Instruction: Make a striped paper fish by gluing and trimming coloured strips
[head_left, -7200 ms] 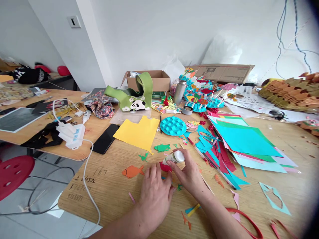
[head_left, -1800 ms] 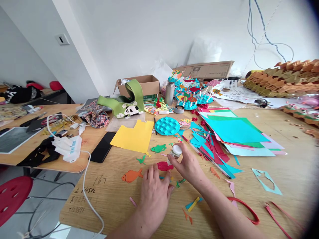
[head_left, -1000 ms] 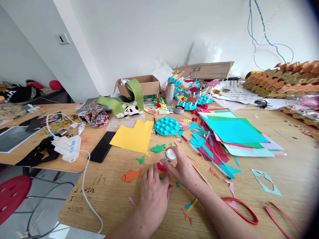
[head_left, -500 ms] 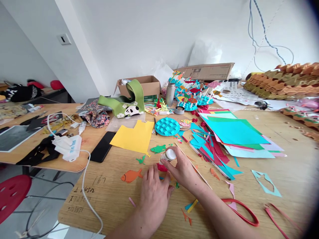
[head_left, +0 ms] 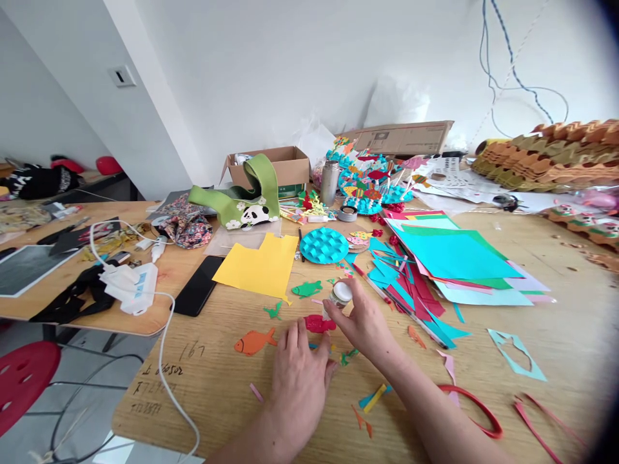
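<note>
My right hand [head_left: 360, 319] grips a small glue bottle [head_left: 342, 293], its round white end facing up and its lower end over the right part of a red paper fish [head_left: 319, 323]. With fingers lying flat, my left hand [head_left: 300, 367] rests on the table, fingertips at the near edge of that fish. To the left lies an orange paper fish [head_left: 254, 341] with a drawn eye and gill line. Beyond the hands is a green paper fish [head_left: 307, 289]. Small green paper scraps [head_left: 348, 356] lie close to my right wrist.
Yellow paper [head_left: 258, 264], a black phone [head_left: 199, 285] and a blue bumpy disc [head_left: 324, 245] lie beyond. Stacked coloured sheets [head_left: 459, 258] are at right, red-handled scissors [head_left: 483, 412] near my right forearm. A white cable [head_left: 169, 374] crosses the table's left edge.
My right hand has moved slightly right and up with the glue bottle, uncovering more of the red fish. My left hand has stayed in place.
</note>
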The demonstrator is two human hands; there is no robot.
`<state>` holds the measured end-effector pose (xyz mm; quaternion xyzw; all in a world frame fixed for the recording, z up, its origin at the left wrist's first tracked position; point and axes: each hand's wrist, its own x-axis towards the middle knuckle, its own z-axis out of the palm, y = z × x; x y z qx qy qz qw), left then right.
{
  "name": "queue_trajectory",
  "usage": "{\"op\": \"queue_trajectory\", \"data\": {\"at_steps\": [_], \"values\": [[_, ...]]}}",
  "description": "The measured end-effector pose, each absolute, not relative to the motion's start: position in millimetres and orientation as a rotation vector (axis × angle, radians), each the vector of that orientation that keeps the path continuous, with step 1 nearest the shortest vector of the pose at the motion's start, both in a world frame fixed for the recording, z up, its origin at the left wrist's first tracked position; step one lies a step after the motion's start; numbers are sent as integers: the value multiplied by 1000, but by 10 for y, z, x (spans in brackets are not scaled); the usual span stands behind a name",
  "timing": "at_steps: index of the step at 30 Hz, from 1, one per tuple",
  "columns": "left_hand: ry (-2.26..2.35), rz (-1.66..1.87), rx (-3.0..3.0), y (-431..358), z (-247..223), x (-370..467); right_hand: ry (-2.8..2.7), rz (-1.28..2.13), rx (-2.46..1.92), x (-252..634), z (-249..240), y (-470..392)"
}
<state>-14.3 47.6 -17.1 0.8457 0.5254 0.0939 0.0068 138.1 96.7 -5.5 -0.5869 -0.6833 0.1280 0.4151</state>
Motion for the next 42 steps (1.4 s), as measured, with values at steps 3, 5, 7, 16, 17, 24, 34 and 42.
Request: {"op": "queue_trajectory", "data": {"at_steps": [3, 5, 7, 16, 17, 24, 34, 42], "values": [[1643, 301, 2652, 470, -177, -141, -1729, 320, -1460, 1394, -61, 962], [1635, 306, 2656, 468, -184, -141, -1731, 314, -1454, 1401, -62, 960], [1638, 307, 2653, 468, -189, -142, -1735, 305, -1451, 1404, -62, 963], [1641, 305, 2645, 478, -207, -142, -1734, 344, -1446, 1378, -43, 959], [1640, 297, 2639, 480, -207, -141, -1737, 356, -1445, 1379, -41, 957], [1618, 326, 2627, 475, -173, -146, -1722, 327, -1455, 1401, -33, 966], [1624, 306, 2588, 477, -151, -139, -1727, 407, -1456, 1377, -24, 943], [1625, 304, 2588, 478, -139, -134, -1791, 424, -1412, 1396, -18, 938]]}}
